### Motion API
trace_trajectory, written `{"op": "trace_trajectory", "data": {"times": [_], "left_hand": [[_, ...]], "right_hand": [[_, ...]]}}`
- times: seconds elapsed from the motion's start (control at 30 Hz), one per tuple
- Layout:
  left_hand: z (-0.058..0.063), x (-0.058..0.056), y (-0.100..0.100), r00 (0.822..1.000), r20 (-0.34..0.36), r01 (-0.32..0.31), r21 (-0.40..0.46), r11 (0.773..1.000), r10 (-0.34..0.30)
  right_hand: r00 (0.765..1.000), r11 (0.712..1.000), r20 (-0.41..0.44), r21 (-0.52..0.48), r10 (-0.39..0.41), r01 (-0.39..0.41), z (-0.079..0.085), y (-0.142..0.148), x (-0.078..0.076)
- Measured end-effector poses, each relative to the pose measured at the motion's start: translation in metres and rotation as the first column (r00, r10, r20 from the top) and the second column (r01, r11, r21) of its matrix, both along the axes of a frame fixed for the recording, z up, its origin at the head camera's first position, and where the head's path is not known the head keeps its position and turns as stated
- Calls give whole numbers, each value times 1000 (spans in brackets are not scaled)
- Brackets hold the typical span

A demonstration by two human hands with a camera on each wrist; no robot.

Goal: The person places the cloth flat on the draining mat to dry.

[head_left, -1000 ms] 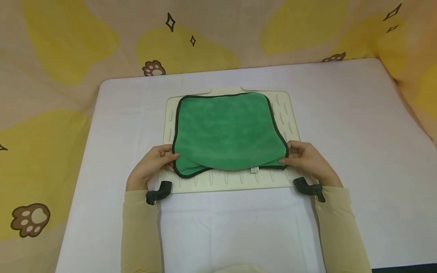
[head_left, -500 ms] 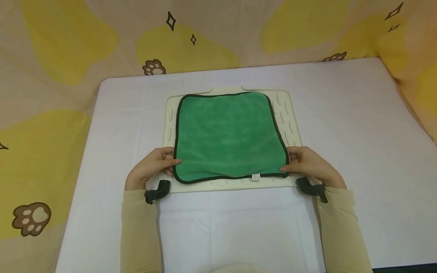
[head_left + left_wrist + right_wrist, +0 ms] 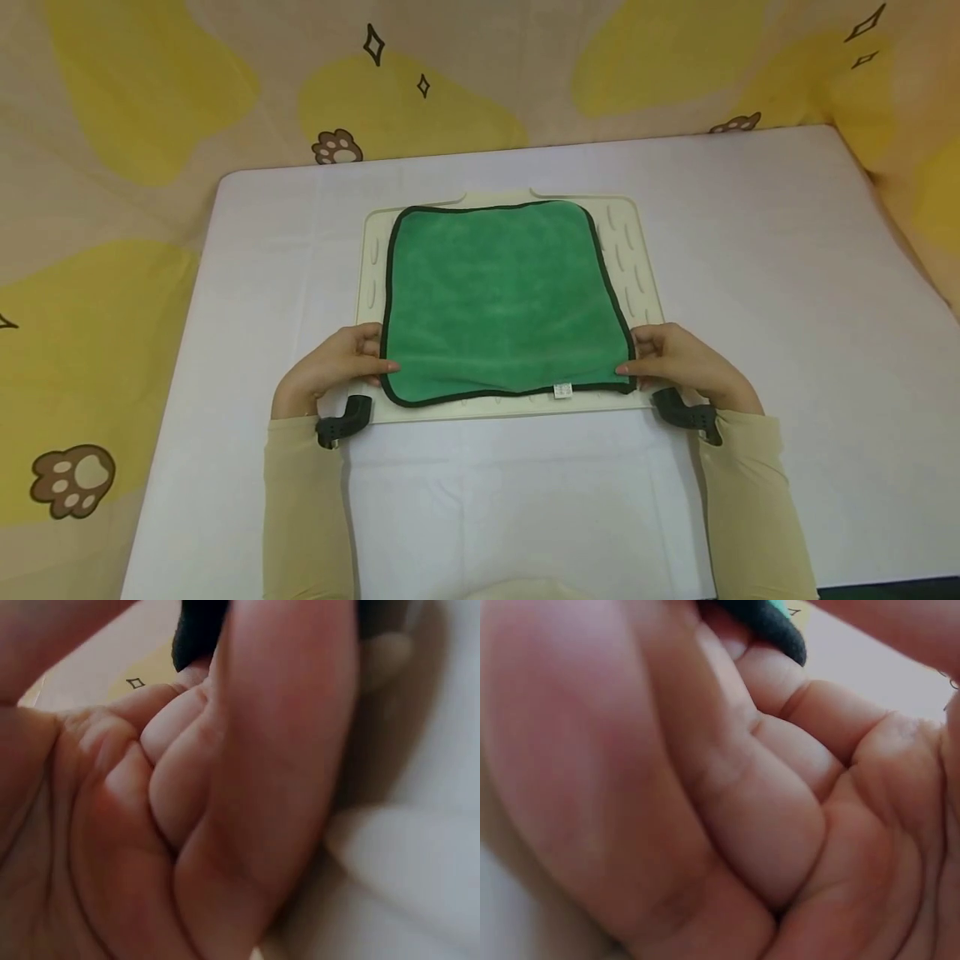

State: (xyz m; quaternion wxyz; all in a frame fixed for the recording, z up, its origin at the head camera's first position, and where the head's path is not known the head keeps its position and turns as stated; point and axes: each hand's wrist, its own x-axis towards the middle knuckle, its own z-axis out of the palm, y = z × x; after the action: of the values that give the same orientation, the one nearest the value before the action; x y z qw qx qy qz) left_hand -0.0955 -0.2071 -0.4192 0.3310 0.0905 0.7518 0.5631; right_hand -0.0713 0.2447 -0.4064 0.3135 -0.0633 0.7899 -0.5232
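Observation:
A green cloth with a dark edging lies spread over a cream ribbed mat in the head view. My left hand pinches its near left edge, thumb on top and fingers curled beneath. At the near right corner my right hand pinches the cloth the same way. A small white tag sticks out from the near hem. Both wrist views are filled by curled fingers, with a bit of dark edging at the top of the left one and a green-and-black cloth corner in the right one.
The mat rests on a table with a white cover. Behind and to the sides hangs a yellow and beige curtain with paw prints. A dark wrist mount sits at the left wrist, another mount at the right.
Both hands have moved toward the person, drawing the near edge of the cloth down the mat. The fold that bulged over that edge has flattened out.

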Motion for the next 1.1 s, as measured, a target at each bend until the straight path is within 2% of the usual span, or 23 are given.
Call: {"op": "trace_trajectory", "data": {"times": [0.17,0.3,0.47,0.7,0.8,0.9,1.0,1.1], "left_hand": [[1,0,-1,1000,12,25,13,1000,-25],[2,1,-2,999,8,34,-6,999,-34],[3,1,-5,998,22,55,12,998,-55],[3,2,-5,998,20,60,4,998,-60],[4,1,-3,1000,1,29,-40,999,-29],[5,-3,0,999,-23,-39,-107,993,36],[6,-12,4,994,-38,-111,-153,982,106],[8,-25,9,989,-52,-144,-176,974,137]], "right_hand": [[1000,1000,6,10,11,-11,0,2,0],[1000,1000,16,-9,15,-15,-1,3,-1],[999,999,20,-35,29,-28,0,4,-1],[1000,999,22,-39,21,-20,0,5,0],[1000,1000,6,-25,9,-9,-1,4,-1],[1000,1000,-18,4,-21,21,0,5,-6],[998,998,-44,28,-54,55,2,6,-16],[994,995,-65,39,-86,88,2,4,-32]]}}
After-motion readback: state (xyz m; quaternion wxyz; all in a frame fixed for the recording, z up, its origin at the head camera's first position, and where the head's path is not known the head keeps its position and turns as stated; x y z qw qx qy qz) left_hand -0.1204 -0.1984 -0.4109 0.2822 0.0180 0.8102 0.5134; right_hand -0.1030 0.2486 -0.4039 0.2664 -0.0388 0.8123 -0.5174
